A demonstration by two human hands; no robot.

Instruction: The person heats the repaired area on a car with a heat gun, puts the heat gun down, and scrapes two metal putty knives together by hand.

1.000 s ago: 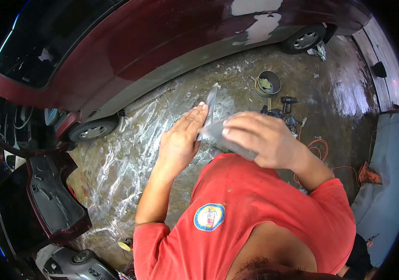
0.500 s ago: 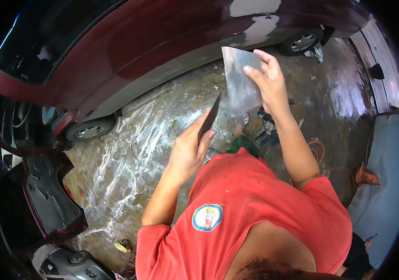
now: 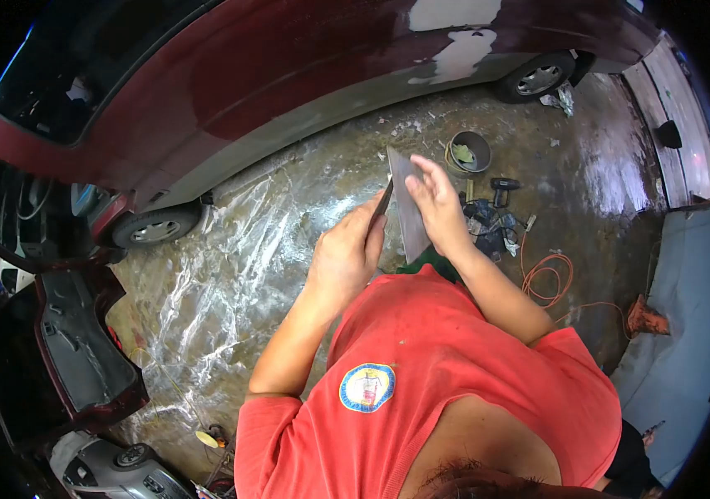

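My right hand (image 3: 440,214) grips a flat grey rectangular plate (image 3: 403,204) by its right side, now seen nearly edge-on. Closed around a thin dark plate (image 3: 380,206) is my left hand (image 3: 342,254), just to the left. The far end of the dark plate is close against the grey one; whether they touch I cannot tell. Both plates are held above the floor in front of my red shirt (image 3: 455,358). Beyond them stands a maroon car (image 3: 263,66) with whitish patches (image 3: 461,56) on its side.
Past my right hand are a bucket (image 3: 485,156) with something greenish inside and a dark power tool (image 3: 502,191). An orange cord (image 3: 569,283) curls on the wet-looking floor (image 3: 205,291). At left lies a detached car panel (image 3: 81,341); a grey car (image 3: 126,470) is below it.
My right hand has lowered toward me and turned the grey plate from face-on to nearly edge-on, bringing it beside the dark plate. The bucket and tools have come into fuller view.
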